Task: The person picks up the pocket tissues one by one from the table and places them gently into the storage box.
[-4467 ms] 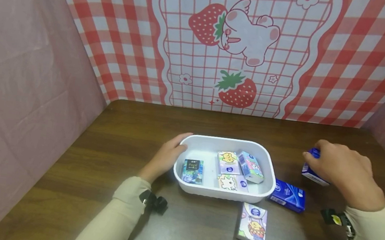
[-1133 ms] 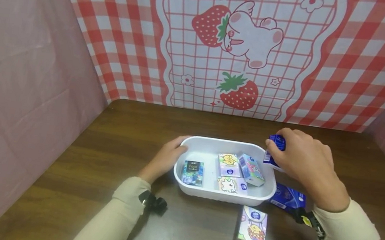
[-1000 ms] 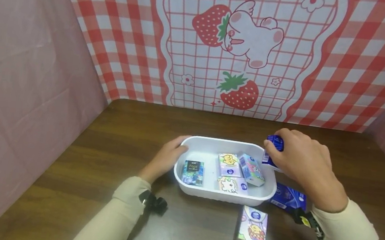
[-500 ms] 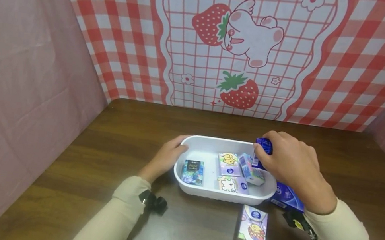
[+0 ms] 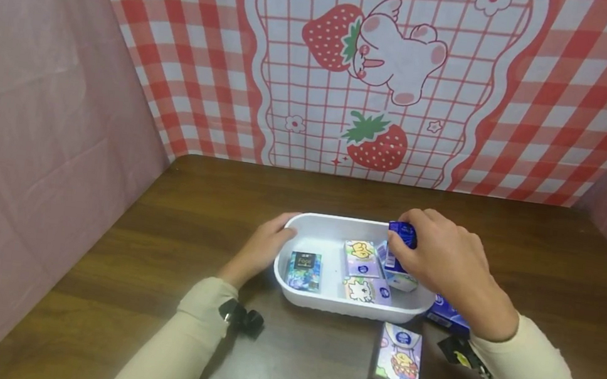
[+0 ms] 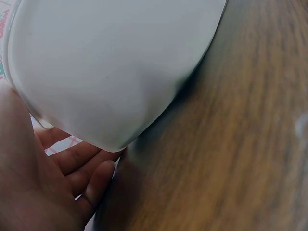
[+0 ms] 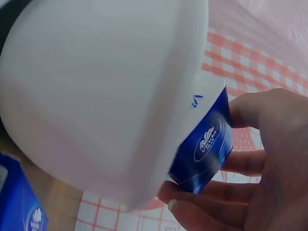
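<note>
A white plastic basin (image 5: 312, 300) stands on the table. At its left end my left hand (image 5: 259, 250) grips it, thumb over the rim and fingers against the outside, as the left wrist view shows. My right hand (image 5: 445, 257) pinches a blue tissue pack (image 5: 400, 245), held over the basin's right part. In the right wrist view this blue pack is partly hidden behind the basin wall. Inside lie a teal-patterned pack (image 5: 305, 272), a yellow-print pack (image 5: 361, 258), a white-cartoon pack (image 5: 365, 290) and a light-blue pack (image 5: 402, 282), partly covered by the held one.
A second blue pack (image 5: 448, 316) lies against the basin's right end, partly hidden by my right wrist. Nearer the front, a purple cartoon pack (image 5: 399, 359) lies on the brown table (image 5: 211, 203). A red-checked cloth (image 5: 206, 57) hangs behind the table.
My right hand took the blue tissue pack from the table's right side and carried it left, over the basin. My left hand stays on the basin's left end.
</note>
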A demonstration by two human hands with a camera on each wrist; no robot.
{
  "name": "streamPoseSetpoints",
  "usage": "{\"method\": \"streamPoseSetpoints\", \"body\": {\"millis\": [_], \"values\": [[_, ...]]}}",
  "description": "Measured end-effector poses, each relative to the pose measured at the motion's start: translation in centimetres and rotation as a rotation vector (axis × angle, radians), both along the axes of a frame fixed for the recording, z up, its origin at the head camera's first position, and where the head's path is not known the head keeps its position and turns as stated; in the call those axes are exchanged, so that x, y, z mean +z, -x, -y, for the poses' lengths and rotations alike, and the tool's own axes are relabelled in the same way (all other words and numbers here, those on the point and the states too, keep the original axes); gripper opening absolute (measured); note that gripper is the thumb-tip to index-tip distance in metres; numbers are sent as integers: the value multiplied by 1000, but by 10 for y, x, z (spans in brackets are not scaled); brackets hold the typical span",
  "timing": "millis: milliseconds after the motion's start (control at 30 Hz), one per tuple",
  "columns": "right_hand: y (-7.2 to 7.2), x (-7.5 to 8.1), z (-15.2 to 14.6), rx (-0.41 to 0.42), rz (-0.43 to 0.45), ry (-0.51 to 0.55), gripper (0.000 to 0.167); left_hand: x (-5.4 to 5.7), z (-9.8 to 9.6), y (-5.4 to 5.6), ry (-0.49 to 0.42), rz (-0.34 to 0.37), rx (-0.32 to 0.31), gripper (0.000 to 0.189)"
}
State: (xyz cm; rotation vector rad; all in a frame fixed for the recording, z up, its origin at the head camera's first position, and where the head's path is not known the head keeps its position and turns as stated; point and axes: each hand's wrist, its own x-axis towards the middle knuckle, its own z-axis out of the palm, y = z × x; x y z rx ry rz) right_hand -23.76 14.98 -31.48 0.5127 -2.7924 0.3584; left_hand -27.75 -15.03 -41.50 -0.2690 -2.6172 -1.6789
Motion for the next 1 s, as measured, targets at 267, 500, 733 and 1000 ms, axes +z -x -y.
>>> {"method": "streamPoseSetpoints", "body": {"millis": [267,500,733,1000], "values": [[-3,-3,12,42,-3,-10,41,0,0,0,4,-13,5,40],[-9,-5,19,57,-17,-1,41,1,1,-1,2,7,6,40],[-10,-6,21,66,-24,5,40,1,1,-1,1,-1,-2,40],[-11,-8,23,80,-13,29,40,-1,0,1,16,-24,-2,40]]}}
